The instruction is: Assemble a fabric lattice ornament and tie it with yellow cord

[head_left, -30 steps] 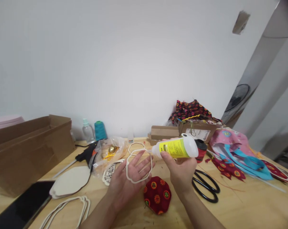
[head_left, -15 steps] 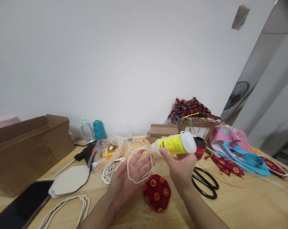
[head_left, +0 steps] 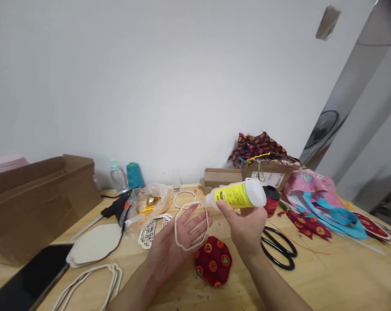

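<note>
My left hand (head_left: 168, 252) is turned palm up with its fingers stretched out, holding a thin pale scalloped frame (head_left: 176, 233) that lies over the fingers. My right hand (head_left: 249, 229) is wrapped round a white glue bottle (head_left: 237, 195) with a yellow label. The bottle is tipped sideways, its nozzle at the upper edge of the frame; whether it touches I cannot tell. Below and between my hands, a dark red patterned fabric-covered piece (head_left: 213, 262) lies on the wooden table (head_left: 341, 280). Black-handled scissors (head_left: 287, 255) lie right of my right wrist.
At left are a cardboard box (head_left: 36, 203), a phone (head_left: 30, 276), pale shaped boards (head_left: 94, 244) and more frames (head_left: 116, 276). A glue gun (head_left: 116, 207), a plastic bag (head_left: 161, 196) and teal thread (head_left: 135, 175) stand behind. Fabric (head_left: 312, 183) and a filled box (head_left: 271, 170) occupy the right.
The frame in my left hand has shifted slightly right and down along the bottle's nozzle. My right hand and the bottle have barely moved.
</note>
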A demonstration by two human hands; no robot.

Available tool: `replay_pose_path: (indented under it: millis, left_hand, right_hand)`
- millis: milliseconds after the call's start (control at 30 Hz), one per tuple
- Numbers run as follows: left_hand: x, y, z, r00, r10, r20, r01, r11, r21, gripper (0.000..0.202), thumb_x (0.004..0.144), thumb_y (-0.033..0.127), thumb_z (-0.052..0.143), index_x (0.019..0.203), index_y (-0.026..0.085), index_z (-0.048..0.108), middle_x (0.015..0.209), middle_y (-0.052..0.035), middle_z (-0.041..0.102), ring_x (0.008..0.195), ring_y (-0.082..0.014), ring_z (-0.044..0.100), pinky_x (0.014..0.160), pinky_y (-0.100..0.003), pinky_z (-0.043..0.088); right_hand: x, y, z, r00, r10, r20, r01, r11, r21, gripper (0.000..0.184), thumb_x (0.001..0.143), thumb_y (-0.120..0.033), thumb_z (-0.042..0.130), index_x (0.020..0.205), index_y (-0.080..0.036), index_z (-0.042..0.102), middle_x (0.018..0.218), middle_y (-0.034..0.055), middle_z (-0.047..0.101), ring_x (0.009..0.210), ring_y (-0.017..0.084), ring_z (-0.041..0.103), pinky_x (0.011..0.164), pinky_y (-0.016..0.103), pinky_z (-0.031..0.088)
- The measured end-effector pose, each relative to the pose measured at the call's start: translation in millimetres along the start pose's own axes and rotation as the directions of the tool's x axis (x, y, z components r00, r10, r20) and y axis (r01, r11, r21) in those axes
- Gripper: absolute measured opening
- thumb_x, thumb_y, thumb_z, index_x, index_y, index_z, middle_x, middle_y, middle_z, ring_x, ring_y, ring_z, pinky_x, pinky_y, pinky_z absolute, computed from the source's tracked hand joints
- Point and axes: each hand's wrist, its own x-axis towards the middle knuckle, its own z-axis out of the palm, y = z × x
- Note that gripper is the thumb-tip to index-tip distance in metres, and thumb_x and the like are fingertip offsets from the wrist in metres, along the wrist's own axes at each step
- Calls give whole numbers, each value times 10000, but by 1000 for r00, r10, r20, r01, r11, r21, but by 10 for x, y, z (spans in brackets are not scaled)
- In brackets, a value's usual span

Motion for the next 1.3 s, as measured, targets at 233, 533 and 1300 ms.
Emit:
replay_pose_path:
  millis: [233,533,1300]
  left_hand:
    - [-6,0,-8,1000,0,6,0,1000,8,612,721,410,531,1263,185,353,1250,-141,482,1205,-289,363,947,-391,282]
    - [-7,-3,2,1000,8,-12,-8,1000,15,618,723,412,530,1269,186,348,1242,-140,486,1202,-286,365,951,-392,277]
    - [-3,-7,19,1000,16,-22,-16,1000,4,677,745,407,508,1325,194,230,1245,-145,480,1181,-276,395,948,-395,280]
  right_hand:
    - [3,-15,0,1000,-11,2,11,1000,-9,348,588,-174,721,921,-130,630,715,58,711,652,198,669,621,283,545]
    - [9,0,-10,1000,-5,6,5,1000,-16,326,594,-191,715,901,-114,636,724,81,709,636,218,669,612,319,552]
    - [-4,-47,29,999,-54,-2,53,998,-43,347,569,-198,721,892,-125,619,804,93,699,689,217,660,641,325,545]
